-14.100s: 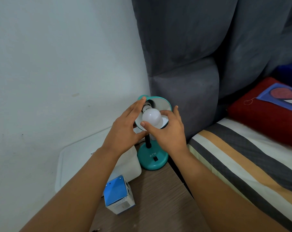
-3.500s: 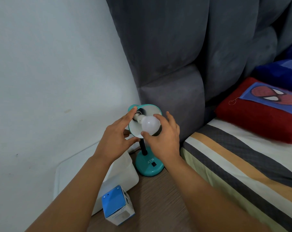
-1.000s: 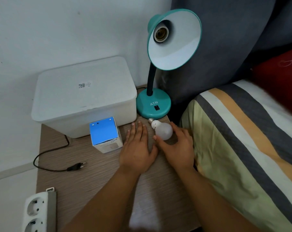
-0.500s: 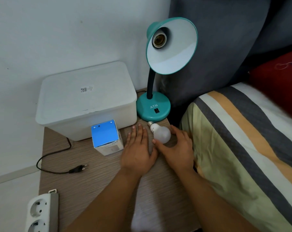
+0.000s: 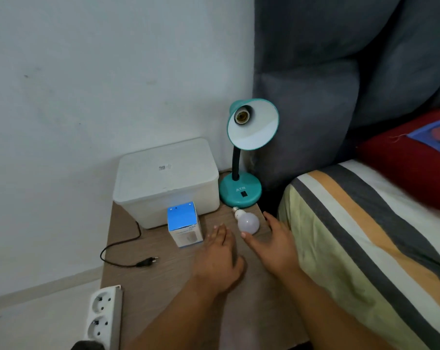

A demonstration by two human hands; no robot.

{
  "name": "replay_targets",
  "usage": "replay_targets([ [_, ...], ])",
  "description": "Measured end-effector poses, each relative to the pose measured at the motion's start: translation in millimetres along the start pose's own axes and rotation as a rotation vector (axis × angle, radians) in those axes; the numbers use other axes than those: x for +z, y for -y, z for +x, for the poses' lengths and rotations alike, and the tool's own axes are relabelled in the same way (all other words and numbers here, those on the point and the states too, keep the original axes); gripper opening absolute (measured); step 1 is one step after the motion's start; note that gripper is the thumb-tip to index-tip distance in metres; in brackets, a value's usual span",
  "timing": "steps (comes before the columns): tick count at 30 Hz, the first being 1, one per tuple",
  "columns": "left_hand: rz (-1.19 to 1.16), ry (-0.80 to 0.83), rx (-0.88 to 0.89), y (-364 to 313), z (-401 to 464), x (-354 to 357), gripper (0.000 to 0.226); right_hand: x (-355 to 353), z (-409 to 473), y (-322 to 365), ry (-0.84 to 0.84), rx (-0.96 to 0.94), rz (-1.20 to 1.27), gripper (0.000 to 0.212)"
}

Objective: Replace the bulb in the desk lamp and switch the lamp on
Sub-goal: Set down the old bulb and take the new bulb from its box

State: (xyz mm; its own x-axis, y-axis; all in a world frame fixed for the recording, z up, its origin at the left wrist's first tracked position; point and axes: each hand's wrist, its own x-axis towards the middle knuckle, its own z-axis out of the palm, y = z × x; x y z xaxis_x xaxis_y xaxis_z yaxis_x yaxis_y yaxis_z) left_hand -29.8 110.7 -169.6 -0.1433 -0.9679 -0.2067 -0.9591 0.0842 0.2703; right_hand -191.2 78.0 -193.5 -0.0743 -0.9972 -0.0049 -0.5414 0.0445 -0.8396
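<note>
Since half a second ago, my right hand (image 5: 273,245) has drawn back from the old bulb (image 5: 249,222) and now lies open and relaxed beside it, thumb tip just touching the globe and holding nothing; my left hand (image 5: 220,261) has slid slightly toward the near edge and rests flat, fingers straight, on the surface (image 5: 148,281). The bulb lies on its side near the surface's right edge, screw cap pointing at the lamp base (image 5: 240,192), probably parked there so it cannot roll far. The shade (image 5: 254,125) faces me with its socket (image 5: 242,114) bare, ready for a replacement, presumably inside the blue-topped box (image 5: 184,224) just left of my left hand. Behind it stands a white lidded container (image 5: 165,180). The lamp's plug (image 5: 148,261) lies unconnected toward the left edge, well apart from the power strip (image 5: 102,317) on the floor, so I judge plugging in must precede switching on. To the right, the bed (image 5: 365,236) crowds the surface.
</note>
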Motion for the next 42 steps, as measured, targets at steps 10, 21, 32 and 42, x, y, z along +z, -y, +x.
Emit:
replay_targets([
  [10, -0.072, -0.087, -0.062, 14.8, -63.3, -9.8, 0.079, -11.4, -44.6, 19.4, 0.022, -0.052, -0.077, 0.078],
  [21, -0.363, -0.283, -0.320, 65.8, -68.5, -13.3, 0.077, 23.5, -44.6, 57.0, 0.154, -0.195, -0.144, 0.046],
  [32, -0.701, -0.407, -0.356, 100.0, -31.7, -5.8, 0.057, 54.9, -16.5, 72.6, 0.302, -0.427, -0.234, 0.038],
  [42, -0.894, -0.499, -0.304, 105.4, -7.4, 11.7, 0.059, 65.4, 12.6, 80.6, 0.237, -0.540, -0.208, 0.031],
])
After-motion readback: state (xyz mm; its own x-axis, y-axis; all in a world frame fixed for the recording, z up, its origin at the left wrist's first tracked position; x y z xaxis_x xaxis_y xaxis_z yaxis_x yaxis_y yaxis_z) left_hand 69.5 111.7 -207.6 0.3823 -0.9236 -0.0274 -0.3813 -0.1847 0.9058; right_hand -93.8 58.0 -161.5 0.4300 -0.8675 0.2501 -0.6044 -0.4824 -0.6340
